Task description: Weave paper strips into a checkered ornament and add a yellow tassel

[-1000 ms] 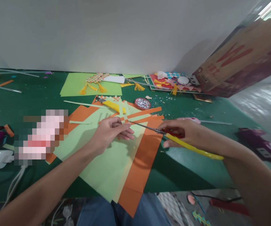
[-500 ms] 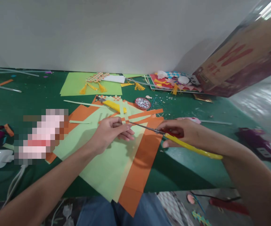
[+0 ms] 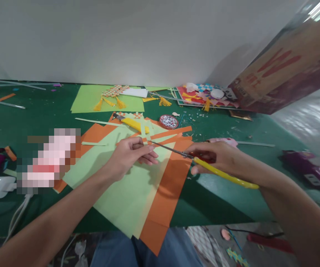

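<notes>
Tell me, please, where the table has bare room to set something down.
The green table looks mostly bare left of the lime sheets, and between the orange paper and right forearm. It's crowded around the scissors and beside the paper bag.

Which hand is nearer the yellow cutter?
Left. The left hand is just on the near side of the yellow cutter; the right hand is farther off to its right.

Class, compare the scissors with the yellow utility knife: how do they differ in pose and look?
The scissors are held in the right hand, while the utility knife lies unheld on the paper sheets. The scissors show a long, curved yellow handle; the utility knife has a short, straight yellow body. The scissors also look longer in the picture than the utility knife. Both are cutting tools with yellow grips.
</notes>
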`<act>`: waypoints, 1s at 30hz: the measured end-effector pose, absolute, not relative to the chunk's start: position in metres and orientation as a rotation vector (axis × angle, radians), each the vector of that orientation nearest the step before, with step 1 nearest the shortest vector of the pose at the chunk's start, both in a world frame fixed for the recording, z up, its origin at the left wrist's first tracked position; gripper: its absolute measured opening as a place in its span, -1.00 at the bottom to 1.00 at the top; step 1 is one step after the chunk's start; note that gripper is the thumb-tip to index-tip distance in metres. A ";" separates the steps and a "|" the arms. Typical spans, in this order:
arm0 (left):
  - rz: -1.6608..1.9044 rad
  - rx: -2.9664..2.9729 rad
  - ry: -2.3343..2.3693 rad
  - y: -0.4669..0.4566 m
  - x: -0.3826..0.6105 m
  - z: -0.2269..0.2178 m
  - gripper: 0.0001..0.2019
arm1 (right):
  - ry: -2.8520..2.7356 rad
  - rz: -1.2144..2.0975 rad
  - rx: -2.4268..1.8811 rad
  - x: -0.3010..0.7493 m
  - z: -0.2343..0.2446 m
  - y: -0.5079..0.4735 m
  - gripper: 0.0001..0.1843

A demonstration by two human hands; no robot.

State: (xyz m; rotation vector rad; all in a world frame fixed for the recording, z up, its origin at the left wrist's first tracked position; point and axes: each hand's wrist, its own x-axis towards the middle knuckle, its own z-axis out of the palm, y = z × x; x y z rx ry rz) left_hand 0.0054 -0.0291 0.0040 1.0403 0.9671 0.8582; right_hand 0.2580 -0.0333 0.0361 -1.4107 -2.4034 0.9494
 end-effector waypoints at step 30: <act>0.986 1.083 0.956 -0.028 0.004 0.006 -0.76 | -2.034 1.180 -1.558 0.277 0.023 -0.041 -0.61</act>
